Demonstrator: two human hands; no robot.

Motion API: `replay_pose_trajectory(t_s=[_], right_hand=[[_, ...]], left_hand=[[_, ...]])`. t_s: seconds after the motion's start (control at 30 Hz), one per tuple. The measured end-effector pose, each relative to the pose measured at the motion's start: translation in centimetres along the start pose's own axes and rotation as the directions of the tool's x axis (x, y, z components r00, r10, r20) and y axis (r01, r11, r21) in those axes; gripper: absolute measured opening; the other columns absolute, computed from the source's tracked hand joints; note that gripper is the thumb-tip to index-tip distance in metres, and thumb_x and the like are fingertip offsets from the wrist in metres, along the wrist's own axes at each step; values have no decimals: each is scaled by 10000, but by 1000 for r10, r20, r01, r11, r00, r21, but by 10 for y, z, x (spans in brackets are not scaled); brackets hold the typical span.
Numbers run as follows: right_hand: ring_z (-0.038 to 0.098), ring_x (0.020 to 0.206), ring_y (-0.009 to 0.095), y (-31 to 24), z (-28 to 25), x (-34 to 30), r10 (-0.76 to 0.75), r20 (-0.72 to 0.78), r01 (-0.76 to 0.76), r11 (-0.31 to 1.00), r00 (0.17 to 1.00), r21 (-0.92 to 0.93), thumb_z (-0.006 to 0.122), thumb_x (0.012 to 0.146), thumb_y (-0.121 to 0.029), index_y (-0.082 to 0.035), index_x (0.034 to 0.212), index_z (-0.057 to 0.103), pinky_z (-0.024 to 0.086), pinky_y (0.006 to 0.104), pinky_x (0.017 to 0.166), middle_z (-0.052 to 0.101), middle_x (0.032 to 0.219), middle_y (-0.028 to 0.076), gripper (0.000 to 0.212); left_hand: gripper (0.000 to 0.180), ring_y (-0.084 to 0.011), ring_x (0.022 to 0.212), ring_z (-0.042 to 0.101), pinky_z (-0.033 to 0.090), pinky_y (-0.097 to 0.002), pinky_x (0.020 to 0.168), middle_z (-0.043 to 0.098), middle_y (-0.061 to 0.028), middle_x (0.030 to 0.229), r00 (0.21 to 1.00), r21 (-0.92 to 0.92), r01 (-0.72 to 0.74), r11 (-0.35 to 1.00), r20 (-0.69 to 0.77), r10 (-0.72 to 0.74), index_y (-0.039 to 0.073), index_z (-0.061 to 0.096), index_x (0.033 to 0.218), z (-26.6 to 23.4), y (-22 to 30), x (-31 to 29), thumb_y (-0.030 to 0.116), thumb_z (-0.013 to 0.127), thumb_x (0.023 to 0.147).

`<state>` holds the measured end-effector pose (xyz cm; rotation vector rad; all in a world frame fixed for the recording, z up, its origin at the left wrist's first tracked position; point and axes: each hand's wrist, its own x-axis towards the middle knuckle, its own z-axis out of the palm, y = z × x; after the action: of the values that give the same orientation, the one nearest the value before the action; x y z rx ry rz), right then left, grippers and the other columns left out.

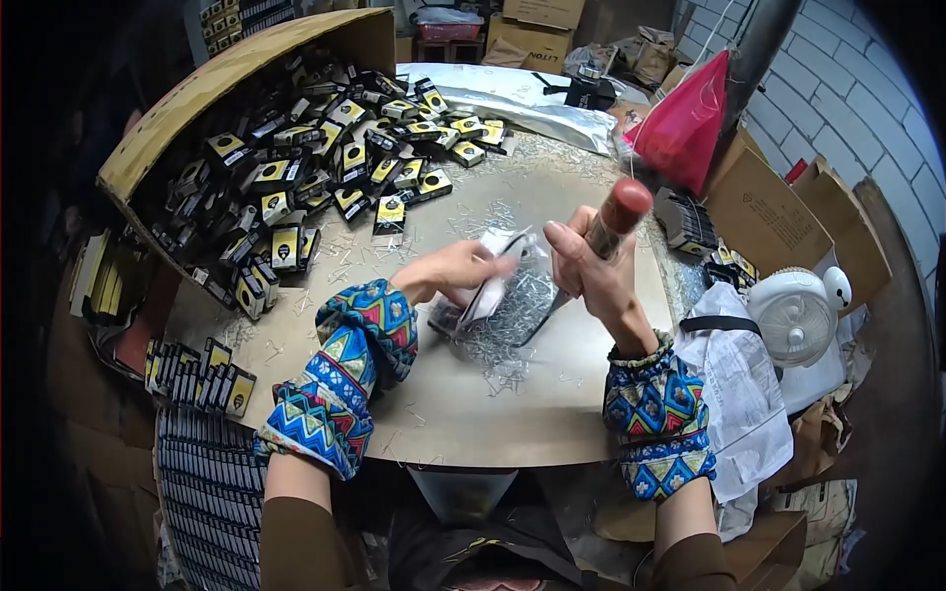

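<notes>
My right hand (598, 266) is wrapped round the upright red-brown handle (625, 204) of a tool. Its dark metal blade (554, 311) reaches down to a heap of small silver nails (532, 291) in the middle of the table; the nails hide most of the blade. Left of the heap, my left hand (455, 271) grips a small box (490, 295) with pale sides, tilted over the nails. Motion blurs the fingers and the box's upper end. Loose nails lie around both.
A big cardboard carton (236, 59) on its side spills many small black-and-yellow boxes (286, 246) onto the table (443, 424). More boxes stand in rows (207, 483) at the lower left. On the right are a white fan (794, 320), a pink bag (687, 123) and cartons.
</notes>
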<state>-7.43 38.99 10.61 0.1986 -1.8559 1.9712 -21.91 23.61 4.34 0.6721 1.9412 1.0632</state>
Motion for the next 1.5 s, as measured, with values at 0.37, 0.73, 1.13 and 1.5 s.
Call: replay_pose_trajectory(t_s=[0.37, 0.73, 1.13, 1.5], right_hand=[[413, 393, 72, -38, 34, -5, -358, -39, 342, 914, 933, -218, 605, 944, -90, -81, 745, 472, 313, 231, 369, 459, 502, -15, 239], [408, 389, 81, -26, 43, 45, -661, -353, 645, 742, 662, -180, 619, 945, -89, -101, 863, 506, 349, 230, 367, 427, 519, -39, 140], [473, 463, 43, -26, 49, 41, -480, -111, 477, 877, 870, -57, 684, 907, -102, -100, 662, 529, 340, 205, 412, 495, 534, -52, 291], [436, 388, 96, -63, 15, 70, -637, -441, 747, 651, 633, 132, 571, 964, -250, -131, 624, 487, 360, 265, 375, 428, 465, -23, 370]], left_hand=[[263, -330, 690, 683, 538, -412, 643, 678, -180, 741, 546, 599, -367, 712, -481, 686, 28, 654, 948, -23, 56, -41, 203, 703, 757], [423, -315, 814, 665, 542, -405, 714, 690, -160, 934, 112, 905, -229, 360, -342, 933, 61, 650, 1134, -70, 96, -59, 50, 746, 722], [404, -293, 867, 656, 549, -399, 747, 693, -138, 927, 119, 961, -14, 275, -272, 955, 65, 640, 1106, -92, 86, -56, 99, 767, 725], [194, -333, 770, 691, 562, -462, 699, 691, -157, 797, 76, 958, 34, 285, -287, 955, 113, 668, 1028, -111, 107, -62, 158, 653, 839]])
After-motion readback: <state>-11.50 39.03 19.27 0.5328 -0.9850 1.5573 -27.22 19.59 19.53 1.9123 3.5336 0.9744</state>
